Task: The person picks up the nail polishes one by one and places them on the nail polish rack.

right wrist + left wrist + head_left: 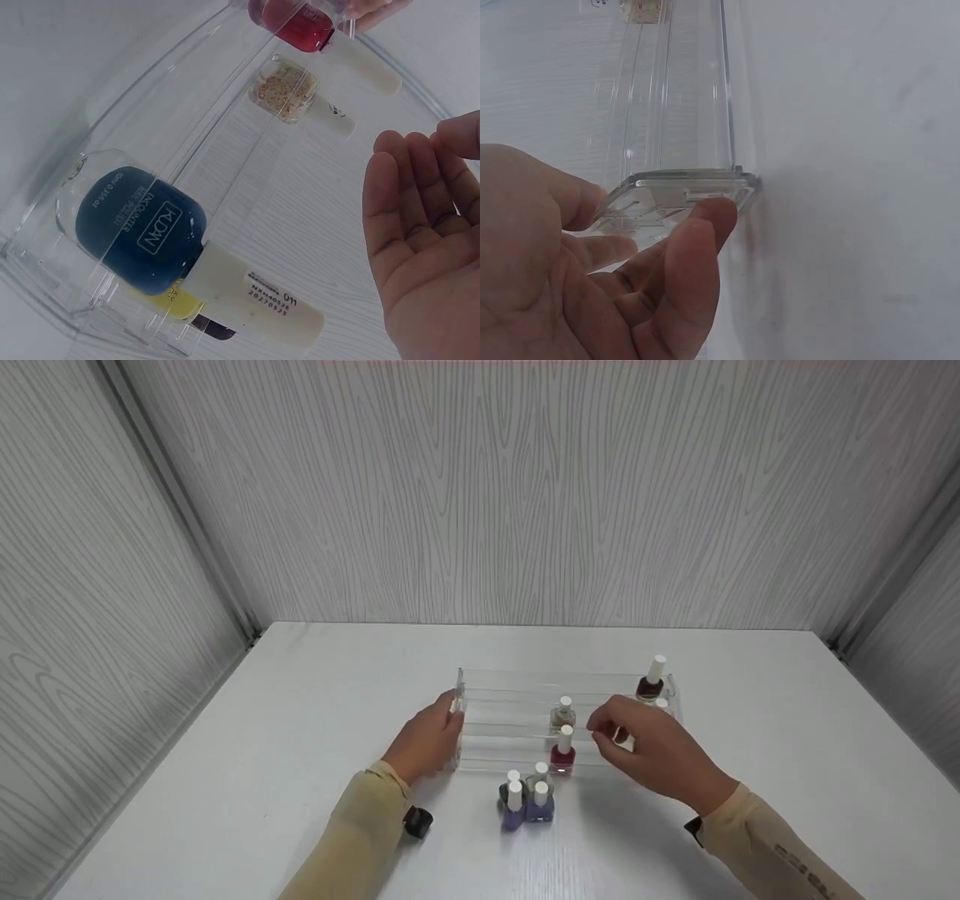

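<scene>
A clear tiered display rack (495, 727) stands on the table. My left hand (427, 739) grips its left end panel (682, 182), thumb and fingers around the edge in the left wrist view. Over the rack's right part, my right hand (660, 742) holds nothing, its fingers loosely bent. Near it on the rack are nail polish bottles with white caps: a red one (562, 759) on the front tier, a glitter one (562, 717) behind it, and a dark one (649, 688) at the back right. The right wrist view shows a blue bottle (139, 225) partly covering a yellow one (174, 301).
Several more polish bottles stand clustered on the white table (225, 810) in front of the rack, among them a purple-blue one (540, 811) and a purple one (513, 819). Grey wood-grain panels (480, 495) enclose the table at the back and both sides.
</scene>
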